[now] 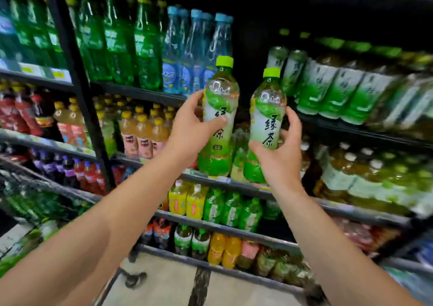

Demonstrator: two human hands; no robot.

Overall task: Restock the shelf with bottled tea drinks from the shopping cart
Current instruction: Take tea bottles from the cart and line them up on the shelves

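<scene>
A person's left hand [189, 127] grips one upright green tea bottle [219, 120]; the right hand [280, 155] grips another [266, 127], both raised before a drinks shelf [234, 183].

My L hand [191, 124] & R hand [280, 152] each grip a green tea bottle, L bottle [219, 127], R bottle [264, 129], mid-frame before the shelf [234, 183].

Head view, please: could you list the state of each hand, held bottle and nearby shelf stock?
Left hand: grips a bottle, raised.
Left green tea bottle: upright, capped, held off the shelf.
Right hand: grips a bottle, raised.
Right green tea bottle: upright, capped, held off the shelf.
Shelved green tea bottles: standing in rows, capped.
</scene>
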